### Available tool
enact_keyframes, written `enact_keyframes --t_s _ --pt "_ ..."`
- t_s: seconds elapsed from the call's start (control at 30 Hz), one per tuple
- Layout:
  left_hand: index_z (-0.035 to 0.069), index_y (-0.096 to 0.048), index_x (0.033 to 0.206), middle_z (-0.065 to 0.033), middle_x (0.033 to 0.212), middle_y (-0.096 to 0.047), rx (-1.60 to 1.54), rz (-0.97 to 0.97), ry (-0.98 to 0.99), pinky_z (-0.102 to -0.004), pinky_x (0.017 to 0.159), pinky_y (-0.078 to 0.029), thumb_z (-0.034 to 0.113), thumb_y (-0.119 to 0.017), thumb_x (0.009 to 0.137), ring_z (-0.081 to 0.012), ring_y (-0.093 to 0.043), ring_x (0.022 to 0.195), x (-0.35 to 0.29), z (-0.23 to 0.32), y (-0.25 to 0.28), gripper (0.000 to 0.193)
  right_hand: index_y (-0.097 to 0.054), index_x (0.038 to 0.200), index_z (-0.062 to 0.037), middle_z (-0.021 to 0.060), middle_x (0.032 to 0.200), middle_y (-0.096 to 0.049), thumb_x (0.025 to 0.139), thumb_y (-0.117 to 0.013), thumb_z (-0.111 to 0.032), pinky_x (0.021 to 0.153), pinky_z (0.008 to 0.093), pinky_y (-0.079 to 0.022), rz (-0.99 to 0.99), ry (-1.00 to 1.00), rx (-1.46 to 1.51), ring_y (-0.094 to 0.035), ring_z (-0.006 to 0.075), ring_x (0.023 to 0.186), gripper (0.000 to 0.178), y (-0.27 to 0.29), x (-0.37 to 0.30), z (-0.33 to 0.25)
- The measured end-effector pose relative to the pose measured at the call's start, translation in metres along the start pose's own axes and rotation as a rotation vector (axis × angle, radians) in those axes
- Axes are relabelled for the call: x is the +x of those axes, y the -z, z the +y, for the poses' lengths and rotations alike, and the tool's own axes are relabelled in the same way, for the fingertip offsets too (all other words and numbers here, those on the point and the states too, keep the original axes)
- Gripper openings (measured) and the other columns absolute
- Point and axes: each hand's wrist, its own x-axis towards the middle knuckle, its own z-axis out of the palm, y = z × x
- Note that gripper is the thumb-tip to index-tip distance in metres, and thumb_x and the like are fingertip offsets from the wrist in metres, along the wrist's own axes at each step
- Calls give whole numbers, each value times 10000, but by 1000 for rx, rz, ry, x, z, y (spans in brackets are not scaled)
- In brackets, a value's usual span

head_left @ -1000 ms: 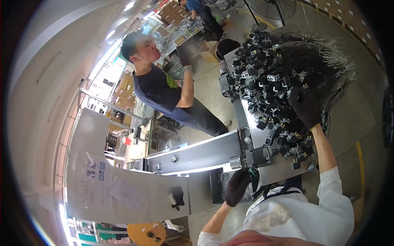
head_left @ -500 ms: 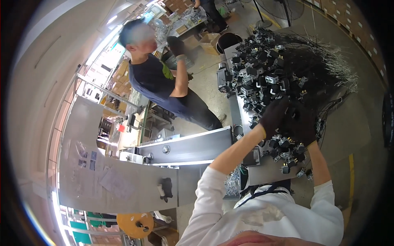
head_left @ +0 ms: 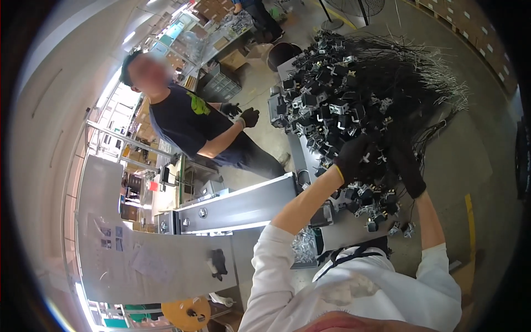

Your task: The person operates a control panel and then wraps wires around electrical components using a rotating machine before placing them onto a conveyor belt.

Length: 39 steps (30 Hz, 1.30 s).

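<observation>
A big heap of black block-shaped parts with silver metal pieces (head_left: 332, 105) covers the table, with long black cables (head_left: 387, 72) running off to the right. Both my hands wear black gloves and work close together over the heap's near side. My left hand (head_left: 355, 159) has its fingers curled at a small black part with pale metal prongs (head_left: 365, 157), mostly covered by the glove. Alongside it, my right hand (head_left: 406, 166) reaches in among the cables. Its fingers merge with the dark parts and cables, so their pose is hidden.
A co-worker (head_left: 188, 122) in dark clothes and gloves stands to the left, beyond a conveyor belt (head_left: 238, 207). A bin of small silver parts (head_left: 305, 246) stands by my left elbow. Loose parts (head_left: 408, 229) lie near the table's front edge. A fan (head_left: 362, 6) stands behind.
The view has shifted, moving the heap and conveyor leftward in the picture. My hands have drawn slightly apart. The co-worker has lowered a raised hand and turned, with both hands now before the waist.
</observation>
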Motion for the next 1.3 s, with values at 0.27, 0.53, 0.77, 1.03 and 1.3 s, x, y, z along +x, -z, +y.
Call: enact_keyframes --t_s 0.27,0.53,0.77,1.03,1.3 --pt "35 -560 1175 -64 995 -648 733 -111 -764 -299 767 -522 -80 -682 811 -139 -608 846 -86 -43 28 400 -618 1290 -69 86 1044 -685 1077 -431 -443 891 353 -531 -188 -632 1053 -654 201 957 470 -67 20 -57" --pt "17 -634 886 -71 736 -616 495 -186 -315 -311 589 -437 219 -535 990 -147 -598 663 -173 -93 66 248 -540 832 -147 -56 675 -385 1086 -418 -433 586 266 -380 -295 -921 1878 -397 89 615 402 -99 37 -55" --pt "-55 -658 822 -94 673 -613 -309 54 75 -277 515 -432 319 -640 949 -150 -582 587 -316 -143 123 396 -423 750 -217 -100 600 -240 1095 -402 -356 433 240 -200 -331 -824 1708 -231 57 472 373 -130 51 -39" --pt "-29 -695 996 -60 688 -642 489 -177 148 -282 528 -464 173 -667 916 -128 -595 592 -497 -223 240 219 -573 983 -103 -82 658 -288 1098 -400 -264 462 226 -237 -309 -704 1589 -270 49 528 264 -118 25 -33" --pt "67 -593 1291 -53 744 -659 119 537 591 -312 552 -526 44 -685 854 -148 -655 644 -551 -489 316 447 -545 1026 -101 4 772 -487 1039 -451 -570 628 292 -432 -511 -490 877 -490 137 687 478 -197 -73 -155"
